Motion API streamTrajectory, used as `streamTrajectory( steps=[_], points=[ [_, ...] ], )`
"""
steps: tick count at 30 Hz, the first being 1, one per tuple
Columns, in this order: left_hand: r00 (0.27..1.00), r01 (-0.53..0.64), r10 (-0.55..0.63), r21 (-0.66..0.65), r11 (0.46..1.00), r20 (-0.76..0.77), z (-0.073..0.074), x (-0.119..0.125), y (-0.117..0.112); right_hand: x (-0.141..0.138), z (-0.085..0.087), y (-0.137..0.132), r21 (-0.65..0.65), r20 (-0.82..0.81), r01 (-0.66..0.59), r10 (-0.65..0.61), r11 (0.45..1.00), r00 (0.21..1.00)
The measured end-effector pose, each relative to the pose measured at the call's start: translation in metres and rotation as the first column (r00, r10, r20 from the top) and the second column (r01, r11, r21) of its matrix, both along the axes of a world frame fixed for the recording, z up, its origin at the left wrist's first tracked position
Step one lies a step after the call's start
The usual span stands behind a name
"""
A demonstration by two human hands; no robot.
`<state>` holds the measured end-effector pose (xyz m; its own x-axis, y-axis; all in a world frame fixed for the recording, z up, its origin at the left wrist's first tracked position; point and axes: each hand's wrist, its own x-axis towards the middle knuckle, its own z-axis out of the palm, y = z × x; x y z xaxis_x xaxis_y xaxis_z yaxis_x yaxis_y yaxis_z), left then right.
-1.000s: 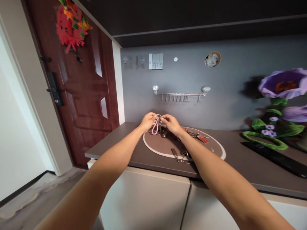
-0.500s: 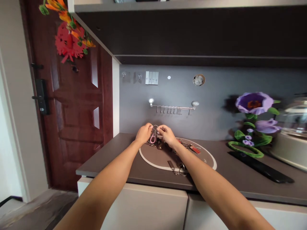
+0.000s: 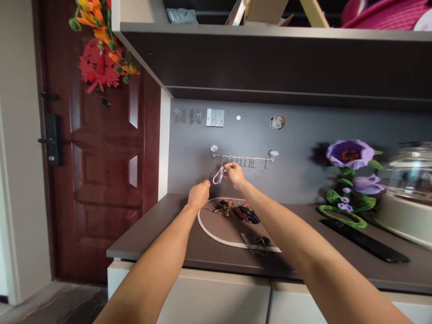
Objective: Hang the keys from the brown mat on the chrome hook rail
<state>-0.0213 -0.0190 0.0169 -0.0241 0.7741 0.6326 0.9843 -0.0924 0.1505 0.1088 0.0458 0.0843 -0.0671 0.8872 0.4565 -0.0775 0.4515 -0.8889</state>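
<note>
A key ring with a pink strap loop and silvery keys (image 3: pixel 221 175) hangs from the fingertips of my right hand (image 3: pixel 235 175), which pinches it near the left end of the hook rail (image 3: pixel 243 158). The ring is close below the leftmost hooks; I cannot tell whether it touches one. My left hand (image 3: pixel 199 193) is closed, just left of and below the pink loop, with a gap between them and nothing visible in its fingers. Below lie several bunches of keys and fobs (image 3: pixel 239 212) on a brown mat with a pale rim (image 3: pixel 216 236).
The mat rests on a dark countertop (image 3: pixel 151 229). Overhead is a shelf (image 3: pixel 256 58). To the right stand purple fabric flowers (image 3: pixel 351 155), a long black object (image 3: pixel 366 240) and a glass-topped appliance (image 3: pixel 405 202). A red-brown door (image 3: pixel 101 180) is at left.
My right hand has raised the key ring from above the mat to the hook rail. My left hand has come away from the ring. The view has tilted up slightly.
</note>
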Motion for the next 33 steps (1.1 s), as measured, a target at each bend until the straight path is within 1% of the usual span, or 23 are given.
streamTrajectory(
  steps=[3,7,12,15,24,28,31,33],
  points=[
    [1.0,-0.003,0.003,-0.006,1.0,0.003,0.0,0.0,0.0,-0.01,0.005,0.01,-0.051,-0.019,0.055,-0.056,0.997,0.998],
    [1.0,0.005,-0.005,-0.005,1.0,-0.004,0.0,0.0,0.001,-0.02,0.004,0.021,-0.107,-0.025,0.105,-0.108,0.989,0.994],
    [1.0,0.007,-0.007,0.003,1.0,-0.012,0.001,-0.001,0.002,-0.026,0.001,0.03,-0.117,-0.023,0.159,-0.163,0.98,0.986],
    [1.0,0.011,-0.011,-0.002,1.0,-0.006,0.0,-0.001,0.002,-0.027,-0.002,0.033,-0.118,-0.02,0.172,-0.175,0.978,0.984],
    [1.0,0.013,-0.013,-0.009,1.0,-0.009,-0.001,-0.003,0.004,-0.021,-0.016,0.037,-0.1,0.009,0.156,-0.155,0.983,0.988],
    [0.998,0.054,-0.054,-0.02,0.998,-0.012,0.0,-0.004,0.004,-0.016,-0.018,0.038,-0.102,0.048,0.108,-0.104,0.989,0.993],
    [0.995,0.1,-0.101,-0.016,0.995,-0.017,0.0,-0.004,0.004,-0.011,-0.02,0.037,-0.085,0.111,0.071,-0.062,0.994,0.992],
    [0.992,0.125,-0.125,-0.008,0.992,-0.007,0.0,-0.005,0.005,-0.006,-0.022,0.036,-0.017,0.199,0.089,-0.083,0.996,0.976]
  ],
)
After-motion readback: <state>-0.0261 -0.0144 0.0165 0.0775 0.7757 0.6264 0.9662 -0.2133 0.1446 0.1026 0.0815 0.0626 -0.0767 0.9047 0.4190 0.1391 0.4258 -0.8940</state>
